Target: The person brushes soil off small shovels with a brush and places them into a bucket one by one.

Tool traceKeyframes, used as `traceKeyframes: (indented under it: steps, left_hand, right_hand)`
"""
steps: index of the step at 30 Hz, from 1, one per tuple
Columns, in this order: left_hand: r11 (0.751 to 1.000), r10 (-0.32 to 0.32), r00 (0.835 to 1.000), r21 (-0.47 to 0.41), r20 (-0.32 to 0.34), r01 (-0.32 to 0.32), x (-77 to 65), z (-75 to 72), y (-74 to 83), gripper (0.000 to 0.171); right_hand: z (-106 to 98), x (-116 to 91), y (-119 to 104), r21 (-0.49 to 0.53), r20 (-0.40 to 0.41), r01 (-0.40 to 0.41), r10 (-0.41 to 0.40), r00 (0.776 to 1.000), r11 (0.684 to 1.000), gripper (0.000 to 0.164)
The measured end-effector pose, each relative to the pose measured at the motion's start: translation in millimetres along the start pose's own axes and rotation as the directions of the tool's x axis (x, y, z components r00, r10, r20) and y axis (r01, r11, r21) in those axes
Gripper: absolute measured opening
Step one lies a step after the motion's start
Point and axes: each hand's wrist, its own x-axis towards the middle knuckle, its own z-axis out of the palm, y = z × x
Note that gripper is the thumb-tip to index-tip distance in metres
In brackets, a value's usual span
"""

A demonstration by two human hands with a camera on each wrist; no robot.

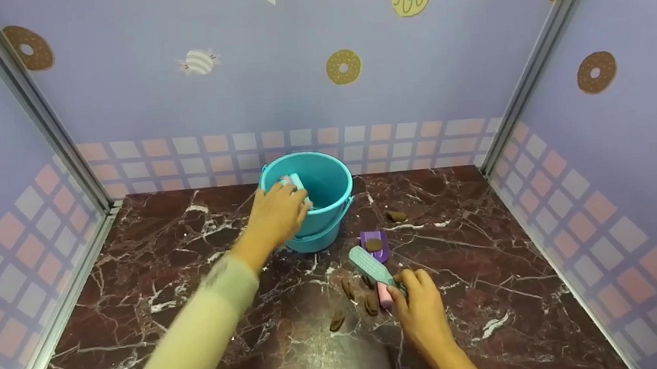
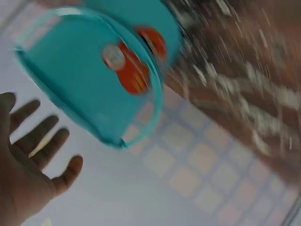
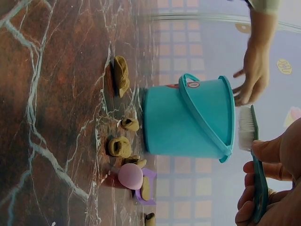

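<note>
My left hand point(image 1: 279, 212) is over the near left rim of a turquoise bucket point(image 1: 318, 233). Its fingers look spread and empty in the blurred left wrist view. Beside them, at the bucket's mouth, shows a pale teal and pink thing point(image 1: 295, 180) of unclear kind. My right hand point(image 1: 421, 304) grips the handle of a green brush point(image 1: 370, 264), whose white bristles point(image 3: 246, 128) show in the right wrist view. Under the brush lies a purple dustpan point(image 1: 384, 254) with a pink handle point(image 1: 384, 295). One brown piece point(image 1: 373, 245) rests on the pan.
Several curled brown pieces point(image 1: 337, 321) lie on the dark marbled tabletop point(image 1: 212, 349) around the dustpan handle. Another brown piece point(image 1: 397, 216) is right of the bucket. Lilac wall panels point(image 1: 274, 106) stand behind and at both sides.
</note>
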Motion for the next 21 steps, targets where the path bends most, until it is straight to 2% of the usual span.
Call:
traceKeyframes:
  steps: [2, 4, 9, 12, 14, 16, 21]
  left_hand:
    - [0.997, -0.044, 0.996, -0.064, -0.076, 0.039, -28.4, 8.4, 8.2, 0.048]
    - [0.992, -0.079, 0.989, -0.105, -0.124, 0.066, -63.2, 18.3, 16.8, 0.055]
    - [0.971, -0.183, 0.972, -0.183, -0.149, 0.155, -150.7, 40.3, 35.8, 0.061]
    - [0.95, -0.257, 0.955, -0.219, -0.144, 0.223, -188.9, 47.8, 41.7, 0.06]
    - [0.937, -0.299, 0.945, -0.23, -0.134, 0.264, -205.6, 51.2, 42.7, 0.059]
    - [0.926, -0.329, 0.936, -0.238, -0.128, 0.293, -215.6, 53.5, 42.4, 0.059]
    - [0.91, -0.361, 0.925, -0.263, -0.119, 0.321, -220.8, 56.3, 45.0, 0.059]
  right_hand:
    - [-0.7, -0.9, -1.0, 0.004, 0.006, -0.015, 0.015, 1.0, 1.0, 0.014]
    - [-1.4, -2.2, -2.0, 0.005, 0.015, -0.028, 0.028, 0.999, 1.0, 0.014]
    - [-3.1, -3.9, -4.0, 0.003, 0.025, -0.041, 0.041, 0.999, 0.999, 0.012]
    - [-4.2, -3.9, -4.3, 0.006, 0.024, -0.045, 0.045, 0.999, 0.999, 0.012]
    - [-5.4, -3.9, -4.2, 0.009, 0.023, -0.053, 0.053, 0.998, 0.999, 0.012]
    - [-6.8, -4.1, -4.0, 0.005, 0.029, -0.057, 0.057, 0.998, 0.998, 0.013]
    - [-8.4, -2.8, -1.9, -0.003, 0.023, -0.047, 0.047, 0.999, 0.999, 0.014]
